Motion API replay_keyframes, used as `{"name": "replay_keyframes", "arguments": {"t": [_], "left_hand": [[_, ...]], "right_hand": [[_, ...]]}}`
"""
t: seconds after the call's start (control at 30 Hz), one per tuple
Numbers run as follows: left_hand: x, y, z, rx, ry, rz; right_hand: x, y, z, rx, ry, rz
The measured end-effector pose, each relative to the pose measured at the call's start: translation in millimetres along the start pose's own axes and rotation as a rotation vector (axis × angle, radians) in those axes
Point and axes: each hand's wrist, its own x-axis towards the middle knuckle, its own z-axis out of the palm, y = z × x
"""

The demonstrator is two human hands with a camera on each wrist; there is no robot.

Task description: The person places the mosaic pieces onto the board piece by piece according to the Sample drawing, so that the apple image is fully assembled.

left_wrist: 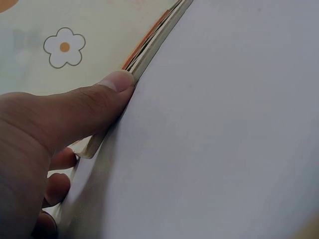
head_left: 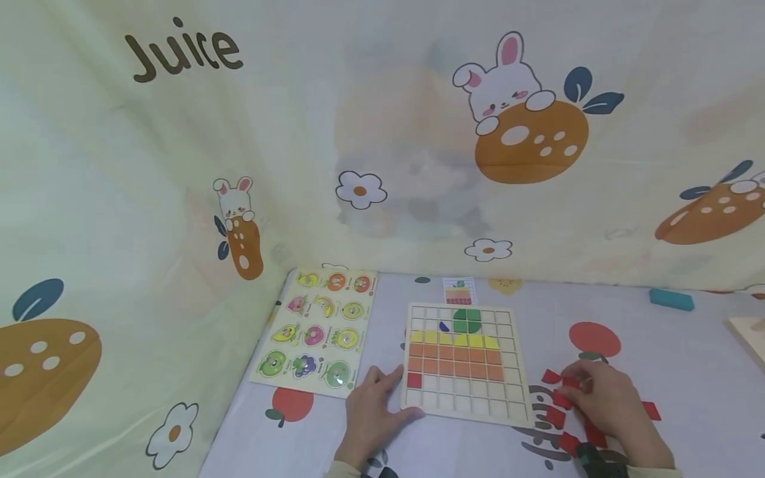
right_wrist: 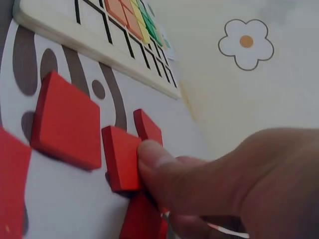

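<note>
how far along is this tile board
Apparently done: green pieces, blue piece, yellow row and orange rows lie in the board, plus one red square.

In hand: the right hand pinches a red tile; the left hand holds the board's corner.

Likely left: the bare cells beside that red square, with loose red tiles lying right of the board.

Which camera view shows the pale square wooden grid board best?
The head view, because the pale square wooden grid board appears nearly whole, with its coloured tiles. The right wrist view shows only part of it; the left wrist view shows it nearly edge-on.
</note>
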Motion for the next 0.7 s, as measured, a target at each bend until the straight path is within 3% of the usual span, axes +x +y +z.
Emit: {"name": "replay_keyframes", "arguments": {"t": [0.4,0.7], "left_hand": [[-0.5,0.6,-0.7,-0.004,0.002,0.004],[0.4,1.8,-0.3,0.008,-0.01,-0.009]], "right_hand": [[1.5,10.5,4.1,0.073,0.034,-0.018],[-4.2,2.2,7.8,0.124,0.248,-0.077]]}}
